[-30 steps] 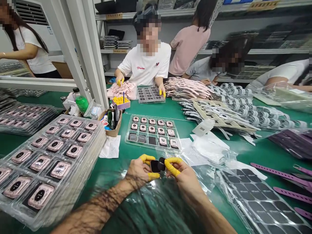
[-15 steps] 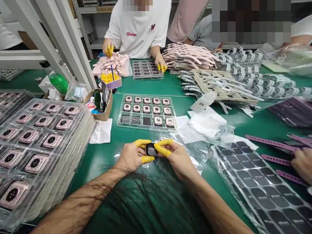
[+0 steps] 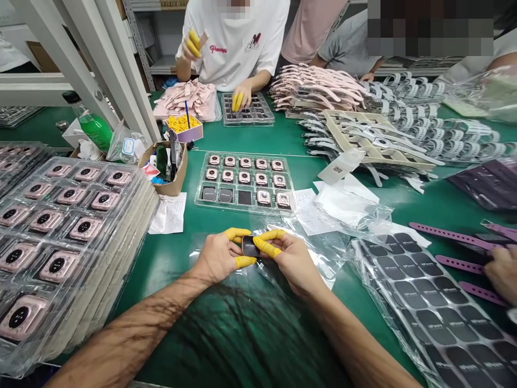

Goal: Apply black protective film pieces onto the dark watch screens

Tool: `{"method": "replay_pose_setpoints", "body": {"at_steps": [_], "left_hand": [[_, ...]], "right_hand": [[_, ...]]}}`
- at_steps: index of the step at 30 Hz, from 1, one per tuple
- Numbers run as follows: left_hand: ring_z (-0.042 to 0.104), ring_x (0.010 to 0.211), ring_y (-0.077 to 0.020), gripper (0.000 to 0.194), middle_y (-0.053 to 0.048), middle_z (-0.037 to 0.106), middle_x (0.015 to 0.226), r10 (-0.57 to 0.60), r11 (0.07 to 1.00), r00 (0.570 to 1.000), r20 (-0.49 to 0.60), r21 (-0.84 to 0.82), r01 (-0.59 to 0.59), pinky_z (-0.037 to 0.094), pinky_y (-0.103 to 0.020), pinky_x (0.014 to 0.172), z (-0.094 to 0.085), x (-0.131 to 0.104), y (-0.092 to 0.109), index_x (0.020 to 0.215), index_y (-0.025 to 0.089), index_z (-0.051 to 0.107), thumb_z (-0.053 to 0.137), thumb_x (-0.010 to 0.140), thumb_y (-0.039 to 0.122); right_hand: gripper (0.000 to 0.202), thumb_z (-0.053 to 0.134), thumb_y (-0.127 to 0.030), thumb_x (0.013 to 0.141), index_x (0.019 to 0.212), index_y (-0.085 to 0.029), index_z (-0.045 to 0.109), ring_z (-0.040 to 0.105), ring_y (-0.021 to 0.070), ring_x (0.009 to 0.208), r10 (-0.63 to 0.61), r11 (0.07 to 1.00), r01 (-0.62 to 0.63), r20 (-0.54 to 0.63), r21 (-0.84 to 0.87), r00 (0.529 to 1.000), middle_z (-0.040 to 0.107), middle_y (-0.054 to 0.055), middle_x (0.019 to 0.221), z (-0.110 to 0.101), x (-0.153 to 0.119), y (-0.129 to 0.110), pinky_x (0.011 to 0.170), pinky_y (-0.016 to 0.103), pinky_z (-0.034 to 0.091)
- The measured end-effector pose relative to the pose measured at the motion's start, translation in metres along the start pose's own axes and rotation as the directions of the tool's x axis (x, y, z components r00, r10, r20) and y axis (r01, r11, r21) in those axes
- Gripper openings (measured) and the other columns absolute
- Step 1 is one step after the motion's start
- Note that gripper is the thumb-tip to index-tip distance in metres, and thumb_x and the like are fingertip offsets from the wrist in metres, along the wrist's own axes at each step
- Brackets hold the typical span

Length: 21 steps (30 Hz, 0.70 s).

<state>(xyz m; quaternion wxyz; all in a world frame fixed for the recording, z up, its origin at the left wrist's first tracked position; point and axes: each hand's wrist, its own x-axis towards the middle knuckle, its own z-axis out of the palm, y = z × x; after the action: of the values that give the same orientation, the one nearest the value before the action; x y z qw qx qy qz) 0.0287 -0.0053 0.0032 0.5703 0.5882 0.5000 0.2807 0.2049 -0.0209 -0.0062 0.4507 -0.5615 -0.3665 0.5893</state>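
Between my hands is a smartwatch case (image 3: pixel 249 247), its dark face with pale lettering turned up. My left hand (image 3: pixel 220 254) grips its left side, with yellow finger covers above and below it. The yellow-covered fingers of my right hand (image 3: pixel 285 250) press on the face's right part and edge. Just beyond lies a clear plastic tray (image 3: pixel 196 193) of watch cases. Most show their pink backs; two in the front row show dark faces, and the pocket beside them holds no case. Under my hands is clear plastic film (image 3: pixel 278 277).
Stacked trays of pink watch cases (image 3: pixel 52 221) rise at left. A sheet of dark screen films (image 3: pixel 432 293) lies at right, near another person's hand (image 3: pixel 503 272) and purple straps (image 3: pixel 452 236). Across the table, a person in white (image 3: pixel 236 48) handles pink pieces (image 3: pixel 189 99). A cardboard box (image 3: pixel 173 183) holds odds and ends.
My hands keep nearly the same hold on the watch case. The person opposite has raised one hand with a pink piece and shifted the other over their tray. The view has moved slightly.
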Motion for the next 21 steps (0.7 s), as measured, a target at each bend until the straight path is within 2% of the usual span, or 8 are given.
{"method": "replay_pose_setpoints", "body": {"at_steps": [5,8,12,14,16,17,19,21], "left_hand": [[0.072,0.073,-0.0198,0.055,-0.002,0.075,0.072,-0.001,1.0,1.0,0.006,0.002,0.001,0.054,-0.024,0.063,0.0,0.0,-0.001,0.117,0.017,0.066,0.079,0.063,0.019],[0.072,0.074,-0.0199,0.056,-0.003,0.074,0.073,-0.017,1.0,1.0,0.005,-0.022,0.017,0.055,-0.025,0.066,0.001,0.002,0.0,0.115,0.015,0.065,0.08,0.062,0.019],[0.07,0.077,-0.0172,0.064,-0.007,0.073,0.089,-0.034,0.944,0.998,-0.059,-0.329,0.013,0.057,-0.026,0.071,-0.003,0.003,0.002,0.113,0.013,0.062,0.086,0.054,0.019],[0.069,0.081,-0.0169,0.064,-0.008,0.071,0.102,-0.012,0.878,0.988,-0.154,-0.475,-0.063,0.057,-0.027,0.071,-0.01,0.001,0.004,0.112,0.015,0.061,0.087,0.055,0.025],[0.068,0.086,-0.0182,0.064,-0.009,0.068,0.111,0.029,0.875,0.973,-0.23,-0.464,-0.136,0.058,-0.028,0.07,-0.02,0.002,0.01,0.116,0.017,0.059,0.086,0.06,0.031],[0.067,0.088,-0.0191,0.064,-0.009,0.066,0.115,0.066,0.909,0.967,-0.247,-0.385,-0.161,0.058,-0.03,0.071,-0.025,0.006,0.014,0.118,0.019,0.059,0.085,0.062,0.033],[0.065,0.099,-0.0221,0.061,-0.011,0.061,0.124,0.191,0.975,0.954,-0.231,-0.066,-0.211,0.057,-0.034,0.079,-0.033,0.022,0.024,0.117,0.02,0.062,0.085,0.063,0.035],[0.056,0.116,-0.0269,0.055,-0.011,0.053,0.135,0.329,0.904,0.932,-0.153,0.337,-0.264,0.051,-0.04,0.095,-0.039,0.05,0.036,0.112,0.021,0.068,0.086,0.062,0.037]], "right_hand": [[0.041,0.084,-0.047,0.063,0.085,-0.018,0.065,0.065,0.0167,0.073,-0.044,0.998,0.044,0.009,-0.054,0.999,0.068,0.002,0.077,0.001,0.0,0.005,0.069,0.029,0.055],[0.05,0.081,-0.048,0.066,0.103,-0.023,0.059,0.066,0.0153,0.069,-0.104,0.993,0.101,-0.057,-0.057,0.993,0.063,-0.001,0.088,0.001,-0.001,0.005,0.064,0.029,0.056],[0.042,0.06,-0.054,0.083,0.112,-0.025,0.055,0.064,0.0168,0.063,-0.173,0.96,0.131,-0.152,-0.248,0.973,0.062,0.001,0.09,0.003,-0.003,0.006,0.059,0.034,0.055],[0.035,0.053,-0.053,0.088,0.109,-0.026,0.059,0.063,0.0199,0.069,-0.335,0.832,0.275,-0.041,-0.481,0.941,0.063,0.004,0.088,0.007,-0.006,0.008,0.065,0.037,0.054],[0.033,0.054,-0.053,0.088,0.109,-0.029,0.063,0.061,0.0251,0.083,-0.482,0.578,0.493,0.215,-0.651,0.849,0.063,0.007,0.095,0.015,-0.009,0.012,0.075,0.042,0.053],[0.035,0.055,-0.054,0.087,0.112,-0.031,0.064,0.06,0.0277,0.09,-0.498,0.446,0.582,0.352,-0.68,0.792,0.063,0.008,0.101,0.019,-0.011,0.013,0.079,0.045,0.051],[0.04,0.055,-0.055,0.087,0.118,-0.032,0.063,0.057,0.0324,0.102,-0.445,0.258,0.691,0.551,-0.675,0.706,0.063,0.011,0.113,0.026,-0.014,0.015,0.085,0.05,0.049],[0.041,0.052,-0.054,0.089,0.122,-0.031,0.062,0.054,0.0348,0.112,-0.4,0.178,0.731,0.631,-0.658,0.665,0.061,0.012,0.124,0.03,-0.016,0.015,0.091,0.053,0.046]]}}
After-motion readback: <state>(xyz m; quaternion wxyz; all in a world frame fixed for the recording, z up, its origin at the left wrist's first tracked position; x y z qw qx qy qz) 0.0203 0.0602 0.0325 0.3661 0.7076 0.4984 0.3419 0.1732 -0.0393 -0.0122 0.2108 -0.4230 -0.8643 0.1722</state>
